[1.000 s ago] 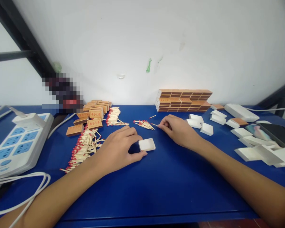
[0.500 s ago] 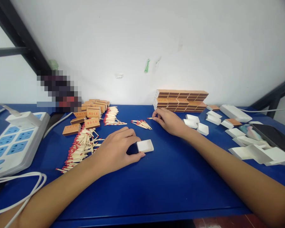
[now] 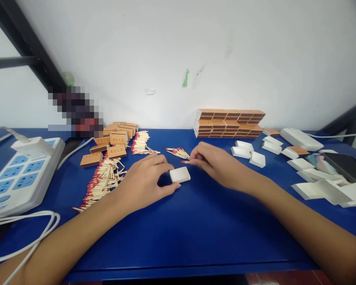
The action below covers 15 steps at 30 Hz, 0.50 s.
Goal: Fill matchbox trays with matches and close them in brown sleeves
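Note:
My left hand grips a small white matchbox tray between thumb and fingers, low over the blue table. Just above and right of it, my right hand pinches a match, its red head pointing left. Behind the tray lies a small bunch of matches with red heads. Left of my left hand spreads a big heap of loose matches, and another pile lies farther back. Whether the tray holds anything is hard to make out.
Orange matchbox sleeves lie behind the heap. A stack of matchboxes stands against the wall. At right are white trays, folded white card, a phone and a white device. A power strip with cables sits at left.
My right hand has come nearer with the match, from beyond the small bunch to just above the tray. The left hand has tilted the tray slightly, keeping hold of it.

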Each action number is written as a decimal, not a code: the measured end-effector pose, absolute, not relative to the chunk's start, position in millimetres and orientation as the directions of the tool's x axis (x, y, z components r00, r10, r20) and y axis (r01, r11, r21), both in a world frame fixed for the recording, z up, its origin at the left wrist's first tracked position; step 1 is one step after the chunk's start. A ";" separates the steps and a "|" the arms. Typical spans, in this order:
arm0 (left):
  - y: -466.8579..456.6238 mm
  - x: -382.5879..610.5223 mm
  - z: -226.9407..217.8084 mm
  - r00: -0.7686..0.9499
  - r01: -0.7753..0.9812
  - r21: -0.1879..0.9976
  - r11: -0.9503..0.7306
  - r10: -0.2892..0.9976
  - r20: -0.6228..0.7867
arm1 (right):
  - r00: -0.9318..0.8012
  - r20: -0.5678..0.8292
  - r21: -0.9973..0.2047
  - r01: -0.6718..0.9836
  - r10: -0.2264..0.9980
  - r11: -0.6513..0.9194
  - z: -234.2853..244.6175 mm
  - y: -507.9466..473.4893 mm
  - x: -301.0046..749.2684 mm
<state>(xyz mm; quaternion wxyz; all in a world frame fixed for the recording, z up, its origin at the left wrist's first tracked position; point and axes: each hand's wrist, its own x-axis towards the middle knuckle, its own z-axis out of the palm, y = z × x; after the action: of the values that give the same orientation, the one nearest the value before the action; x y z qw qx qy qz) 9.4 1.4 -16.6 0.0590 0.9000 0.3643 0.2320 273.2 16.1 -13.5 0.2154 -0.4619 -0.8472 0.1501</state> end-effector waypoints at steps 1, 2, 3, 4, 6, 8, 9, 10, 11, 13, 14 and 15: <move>1.4 9.3 -17.0 0.625 0.628 0.275 -0.728 0.683 0.378 | -0.499 0.195 -0.462 0.713 0.844 0.528 -11.6 8.5 267.5; 1.4 9.3 -17.3 0.626 0.626 0.275 -0.729 0.681 0.381 | -0.514 0.156 -0.465 0.715 0.843 0.522 -10.3 2.2 262.0; 1.5 9.1 -17.5 0.626 0.626 0.273 -0.731 0.679 0.383 | -0.528 0.129 -0.464 0.716 0.840 0.521 -9.6 -2.6 257.2; 1.7 9.0 -17.7 0.629 0.624 0.268 -0.734 0.676 0.385 | -0.537 0.110 -0.460 0.719 0.837 0.522 -9.5 -5.7 253.5; 2.1 8.5 -18.4 0.637 0.618 0.257 -0.743 0.665 0.391 | -0.551 0.099 -0.462 0.712 0.828 0.529 -10.8 -7.8 249.5; 2.4 7.8 -19.4 0.646 0.606 0.254 -0.754 0.653 0.396 | -0.558 0.113 -0.491 0.688 0.822 0.534 -13.6 -6.1 249.6; 2.5 7.5 -20.0 0.649 0.602 0.255 -0.757 0.650 0.397 | -0.558 0.121 -0.512 0.673 0.821 0.534 -15.2 -4.6 250.4; 2.5 7.2 -20.6 0.650 0.599 0.258 -0.758 0.649 0.396 | -0.556 0.130 -0.531 0.660 0.821 0.531 -16.9 -3.1 251.4; 2.5 7.1 -21.0 0.649 0.599 0.260 -0.757 0.649 0.397 | -0.553 0.137 -0.547 0.649 0.822 0.529 -18.4 -1.7 252.2; 2.6 7.1 -21.2 0.647 0.602 0.261 -0.754 0.653 0.393 | -0.550 0.150 -0.567 0.633 0.821 0.528 -20.6 0.4 252.9; 2.7 7.3 -21.0 0.648 0.604 0.261 -0.753 0.655 0.390 | -0.550 0.161 -0.572 0.625 0.819 0.532 -21.2 1.3 253.0; 2.7 7.5 -20.6 0.648 0.607 0.261 -0.751 0.657 0.385 | -0.543 0.179 -0.575 0.619 0.820 0.535 -21.5 2.4 253.1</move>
<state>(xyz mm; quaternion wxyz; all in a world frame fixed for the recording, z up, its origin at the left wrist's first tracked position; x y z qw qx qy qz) 7.5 2.7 -20.6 0.0543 0.9060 0.3489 0.2334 253.1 2.4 -21.5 0.2202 -0.4242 -0.8480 0.2290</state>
